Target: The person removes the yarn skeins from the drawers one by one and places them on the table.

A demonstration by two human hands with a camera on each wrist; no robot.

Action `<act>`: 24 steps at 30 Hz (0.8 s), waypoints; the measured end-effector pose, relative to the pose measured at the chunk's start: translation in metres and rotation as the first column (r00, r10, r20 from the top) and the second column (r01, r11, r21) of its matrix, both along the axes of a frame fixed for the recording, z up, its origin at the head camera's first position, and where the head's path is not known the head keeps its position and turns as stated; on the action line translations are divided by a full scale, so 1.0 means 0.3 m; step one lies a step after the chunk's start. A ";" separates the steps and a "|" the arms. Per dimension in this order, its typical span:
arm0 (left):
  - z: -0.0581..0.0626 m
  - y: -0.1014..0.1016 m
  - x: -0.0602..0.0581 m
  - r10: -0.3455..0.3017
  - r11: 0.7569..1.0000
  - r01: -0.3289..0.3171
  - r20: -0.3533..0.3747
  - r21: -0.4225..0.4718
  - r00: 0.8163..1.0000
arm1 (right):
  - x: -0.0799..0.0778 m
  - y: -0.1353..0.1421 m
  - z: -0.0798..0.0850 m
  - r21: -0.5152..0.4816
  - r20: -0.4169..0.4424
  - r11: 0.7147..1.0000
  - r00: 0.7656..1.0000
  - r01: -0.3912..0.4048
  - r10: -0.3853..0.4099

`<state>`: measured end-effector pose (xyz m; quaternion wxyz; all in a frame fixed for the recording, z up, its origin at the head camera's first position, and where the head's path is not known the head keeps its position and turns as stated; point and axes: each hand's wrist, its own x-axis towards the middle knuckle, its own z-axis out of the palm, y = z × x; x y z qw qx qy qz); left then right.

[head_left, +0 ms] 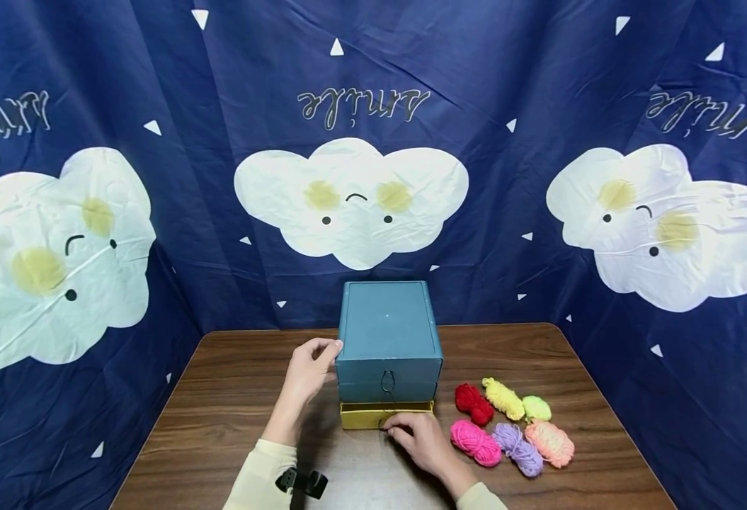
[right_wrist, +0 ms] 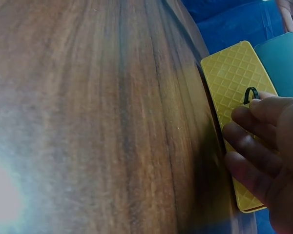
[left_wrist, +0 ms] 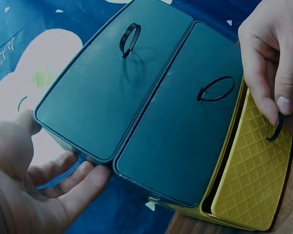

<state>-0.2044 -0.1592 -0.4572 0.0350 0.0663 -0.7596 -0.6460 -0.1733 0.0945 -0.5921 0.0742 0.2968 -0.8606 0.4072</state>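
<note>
A small chest of drawers [head_left: 387, 322] stands on the table, with two teal drawers over a yellow one. Its yellow bottom drawer [left_wrist: 256, 170] has a raised diamond pattern and is pulled out a little. My right hand [head_left: 420, 440] pinches the black loop handle [right_wrist: 251, 93] of that drawer between thumb and fingertips. At the chest's left side my left hand [head_left: 309, 368] rests its fingers against the wall near the front corner. Black loops [left_wrist: 130, 40] also hang on both teal drawers, with no hand on them.
Right of the chest lie several small yarn skeins: red [head_left: 474, 404], yellow [head_left: 503, 398], green [head_left: 537, 408], pink [head_left: 476, 443], purple [head_left: 518, 449] and peach [head_left: 550, 443]. A blue cloud-print curtain [head_left: 494, 64] surrounds the wooden table [head_left: 220, 425] at back and sides.
</note>
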 end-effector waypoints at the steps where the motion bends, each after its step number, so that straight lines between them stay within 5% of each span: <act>1: 0.000 -0.001 0.001 0.000 1.000 0.000 -0.001 -0.001 1.000 | -0.003 -0.001 -0.001 0.001 -0.004 1.000 1.000 0.001 -0.001; 24: 0.008 0.004 0.003 0.012 1.000 -0.012 0.008 -0.011 1.000 | -0.053 0.001 -0.015 0.023 0.043 0.999 0.999 0.022 -0.023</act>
